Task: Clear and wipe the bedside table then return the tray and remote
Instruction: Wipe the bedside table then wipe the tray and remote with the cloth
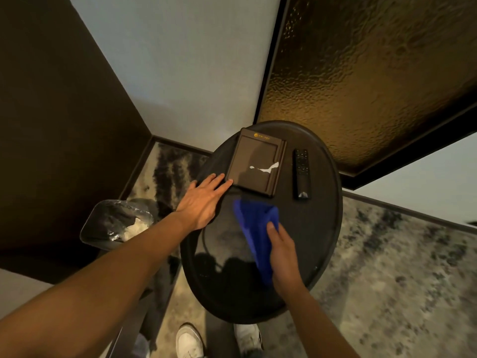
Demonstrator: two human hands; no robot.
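Observation:
A round black bedside table (322, 228) fills the middle of the view. At its far side lies a dark rectangular tray (255, 164) with a white scrap inside. A black remote (300, 174) lies just right of the tray. My left hand (206, 197) rests flat and open on the table, fingertips touching the tray's near left corner. My right hand (281, 251) presses a blue cloth (258, 228) onto the tabletop in front of the tray.
A bin lined with a clear bag (116, 223) stands on the floor left of the table, below my left forearm. Walls and a textured gold panel (374, 73) close in behind the table. Patterned carpet (400, 280) lies to the right. White shoes (191, 342) are below.

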